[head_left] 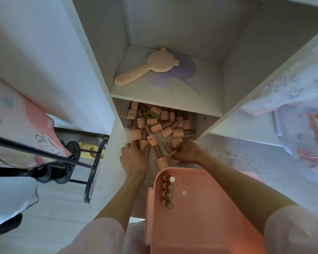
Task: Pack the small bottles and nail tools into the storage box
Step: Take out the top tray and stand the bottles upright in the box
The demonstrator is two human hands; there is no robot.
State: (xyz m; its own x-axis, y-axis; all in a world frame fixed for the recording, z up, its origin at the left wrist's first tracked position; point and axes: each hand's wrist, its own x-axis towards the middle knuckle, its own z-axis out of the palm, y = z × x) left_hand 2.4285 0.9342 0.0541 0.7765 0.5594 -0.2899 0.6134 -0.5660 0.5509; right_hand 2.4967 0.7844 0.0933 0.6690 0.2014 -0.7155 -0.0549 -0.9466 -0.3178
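A heap of small bottles [160, 123] with pink caps and brown bodies lies on the lower shelf of a white cabinet. My left hand [135, 156] grips one pink-capped bottle [143, 143] at the near edge of the heap. My right hand [186, 152] holds another small bottle [173, 155] to the right. One bottle [160, 156] lies between my hands. The pink storage box [200, 208] sits close to me, with a row of several bottles [168, 192] standing along its left wall.
A pink bear-shaped hand mirror [147, 68] and a purple mirror [180, 70] lie on the upper shelf [165, 99]. A black metal stand [88, 162] and patterned cloth are on the left. Pink furniture [316, 136] stands at the right.
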